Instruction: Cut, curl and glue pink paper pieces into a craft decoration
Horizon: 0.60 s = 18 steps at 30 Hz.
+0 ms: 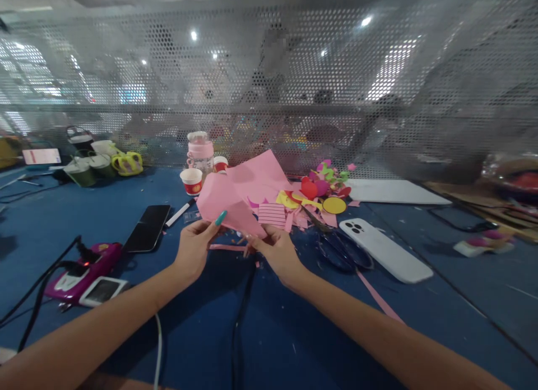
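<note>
A pink paper sheet is held up over the blue table, its left part curling. My left hand pinches its lower left edge, the thumb with a long teal nail lying on top. At the lower right corner of the sheet, my right hand is closed on the paper. Another pink sheet lies behind it. Just right of the hands are a lined pink piece, a yellow oval and a heap of coloured cut-outs. Dark-handled scissors rest beside my right hand.
A white phone lies right, a black phone and marker left. Paper cups and a pink-lidded bottle stand behind. A purple power strip with cables is at the left. A perforated metal screen closes the back.
</note>
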Available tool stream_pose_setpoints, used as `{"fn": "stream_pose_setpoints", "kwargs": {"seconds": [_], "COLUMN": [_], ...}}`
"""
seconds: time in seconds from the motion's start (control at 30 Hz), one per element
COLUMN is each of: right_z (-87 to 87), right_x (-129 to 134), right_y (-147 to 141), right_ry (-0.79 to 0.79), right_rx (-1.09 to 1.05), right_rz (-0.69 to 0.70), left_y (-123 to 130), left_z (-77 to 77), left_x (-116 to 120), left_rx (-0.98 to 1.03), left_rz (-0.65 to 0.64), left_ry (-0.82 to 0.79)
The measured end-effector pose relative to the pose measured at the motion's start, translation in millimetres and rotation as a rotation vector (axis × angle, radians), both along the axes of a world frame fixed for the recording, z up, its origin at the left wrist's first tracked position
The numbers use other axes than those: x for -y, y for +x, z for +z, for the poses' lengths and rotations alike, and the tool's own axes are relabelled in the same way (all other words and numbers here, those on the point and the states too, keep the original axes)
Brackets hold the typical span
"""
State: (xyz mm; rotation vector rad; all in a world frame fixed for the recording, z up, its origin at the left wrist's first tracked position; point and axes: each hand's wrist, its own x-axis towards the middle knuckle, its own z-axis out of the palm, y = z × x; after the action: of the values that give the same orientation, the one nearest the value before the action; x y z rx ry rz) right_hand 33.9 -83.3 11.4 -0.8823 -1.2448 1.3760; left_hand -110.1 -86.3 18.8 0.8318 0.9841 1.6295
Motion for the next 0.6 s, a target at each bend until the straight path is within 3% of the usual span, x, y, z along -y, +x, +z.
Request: {"fn": "stream_pose_setpoints", "kwargs": {"seconds": [0.17, 0.3, 0.4, 0.5, 0.6], "right_z": [-1.3, -2.7, 0.9, 11.6, 24.4], "right_x": [4.2, 6.8, 3.0, -3.1, -5.3], "right_y": [-7.2, -11.3, -2.2, 22.8, 57.7], "right_ry": [-0.018, 0.021, 0.119, 0.329, 0.377], "right_rx": [0.023, 0.124, 0.359, 0.807, 1.022], "right_rz": [-0.003, 0.052, 0.091, -0.054, -0.242], "left_y": [7.9, 9.0, 5.0, 0.6, -1.3], "left_z": [-3.1, -5.5, -3.9, -1.5, -1.1], "left_x": [7.3, 7.1, 4.6, 4.6, 7.0], "left_rx": [-0.026, 0.016, 0.059, 0.061, 0.048], "left_rz": [-0.162, -0.123, -0.104, -0.129, -0.176], "left_ry": [-0.032, -0.067, -0.067, -0.084, -0.113]}}
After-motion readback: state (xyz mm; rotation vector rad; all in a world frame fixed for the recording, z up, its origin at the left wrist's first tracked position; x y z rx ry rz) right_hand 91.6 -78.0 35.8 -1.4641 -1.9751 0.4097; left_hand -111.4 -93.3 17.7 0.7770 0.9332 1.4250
